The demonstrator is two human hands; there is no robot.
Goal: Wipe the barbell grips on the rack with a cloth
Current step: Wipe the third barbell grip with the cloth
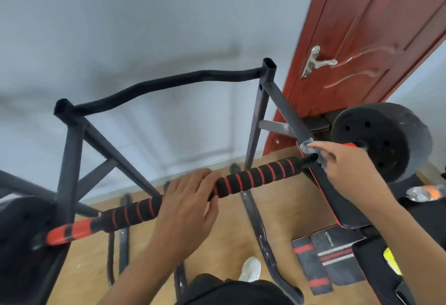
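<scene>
**Wiping the bar's right end**

Steadying the bar (241, 180) on the rack (255, 121), the left hand (188, 203) wraps its middle. The right hand (342, 162) pinches the cloth (307, 145) by the plate (381, 140). Best to wrap the cloth round the foam and drag inward.

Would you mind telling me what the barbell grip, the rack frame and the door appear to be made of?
The barbell grip looks like soft black foam with red rings, its surface matte and finely pitted. The rack frame appears to be dark painted metal tubing, with bolt holes. The door seems glossy reddish wood or veneer, judging by its sheen.
</scene>
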